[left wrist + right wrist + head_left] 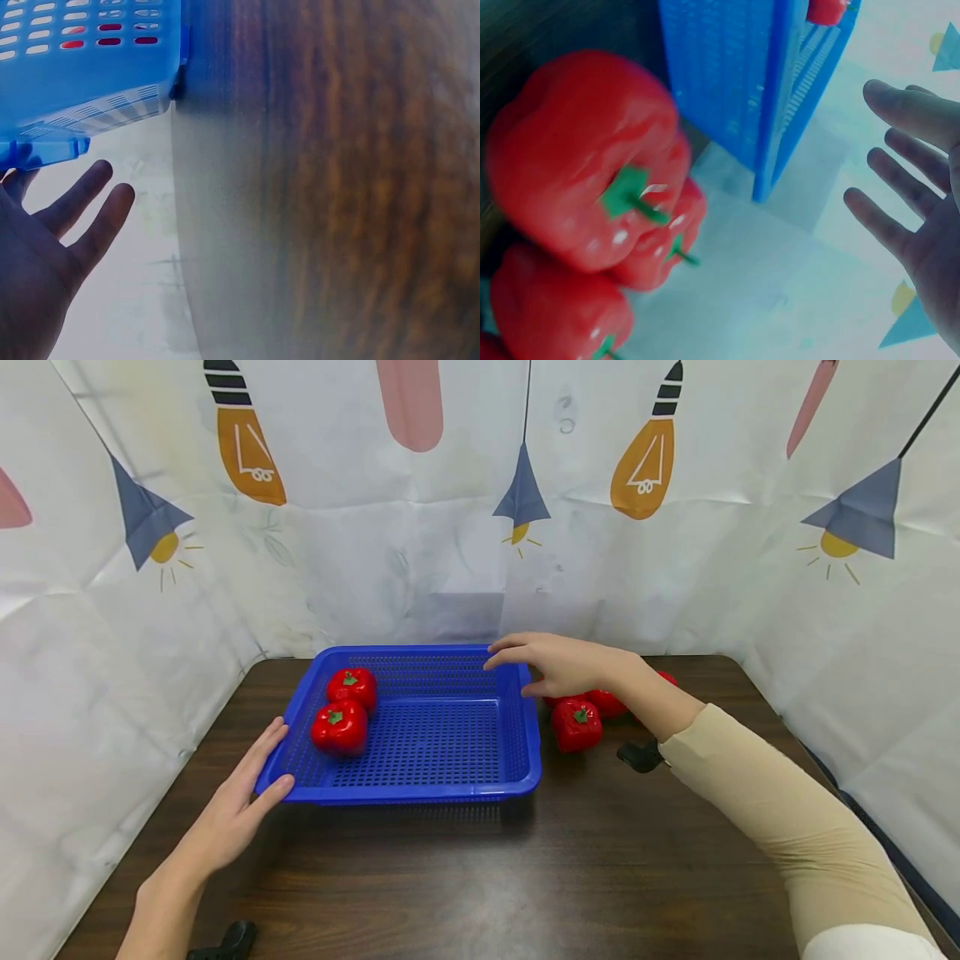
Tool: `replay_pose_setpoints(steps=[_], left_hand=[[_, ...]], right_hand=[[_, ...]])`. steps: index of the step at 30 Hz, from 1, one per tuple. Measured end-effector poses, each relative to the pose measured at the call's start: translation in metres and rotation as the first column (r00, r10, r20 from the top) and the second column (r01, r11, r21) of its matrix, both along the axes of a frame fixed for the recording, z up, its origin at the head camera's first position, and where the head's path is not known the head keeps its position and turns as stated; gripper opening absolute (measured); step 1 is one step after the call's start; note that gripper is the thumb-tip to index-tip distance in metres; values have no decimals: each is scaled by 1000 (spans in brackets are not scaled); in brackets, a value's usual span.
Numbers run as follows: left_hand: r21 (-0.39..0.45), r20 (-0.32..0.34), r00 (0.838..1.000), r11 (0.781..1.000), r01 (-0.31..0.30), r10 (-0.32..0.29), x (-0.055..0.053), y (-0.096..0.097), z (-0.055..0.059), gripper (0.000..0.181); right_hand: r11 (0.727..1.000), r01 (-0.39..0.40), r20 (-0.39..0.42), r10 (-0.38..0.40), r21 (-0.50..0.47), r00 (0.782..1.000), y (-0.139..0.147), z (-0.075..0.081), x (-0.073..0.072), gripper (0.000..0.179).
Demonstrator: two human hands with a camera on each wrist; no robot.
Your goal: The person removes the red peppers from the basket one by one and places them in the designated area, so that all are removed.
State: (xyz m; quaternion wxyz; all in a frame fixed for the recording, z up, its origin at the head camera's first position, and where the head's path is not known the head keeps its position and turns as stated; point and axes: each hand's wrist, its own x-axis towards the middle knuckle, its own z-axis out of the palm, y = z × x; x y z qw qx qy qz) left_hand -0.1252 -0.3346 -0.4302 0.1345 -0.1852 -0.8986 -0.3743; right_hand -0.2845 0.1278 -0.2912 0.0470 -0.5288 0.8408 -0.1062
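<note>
Fingers spread, the left hand [225, 820] touches a blue plastic basket [431, 793] at left; two red bell peppers [340, 729] lie inside, left. The right hand [558, 662], fingers apart, hangs by the far right corner, near more red peppers [577, 727] on the brown tabletop [637, 860].

Basket [438, 735] free at right, two peppers [340, 728] blocking left

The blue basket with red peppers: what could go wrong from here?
The red peppers outside crowd together, so taking one might send another rolling. The right grip hangs near the rim of the blue basket and could bump it. The two peppers inside could shift if the basket gets jolted.
</note>
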Motion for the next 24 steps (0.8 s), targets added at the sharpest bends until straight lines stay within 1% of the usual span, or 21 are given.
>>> replay_pose_setpoints(steps=[6,15,24], left_hand=[[0,0,1000,1000,0,0,1,-1,1,70],[10,-3,1000,1000,4,-4,2,-1,0,70],[21,-16,1000,1000,11,-11,2,2,-1,70]], right_hand=[[999,-14,18,13,49,1000,-29,1,-5,54],[993,-65,39,61,101,997,-71,-7,-9,54],[986,-123,8,123,110,992,-109,-12,-6,53]])
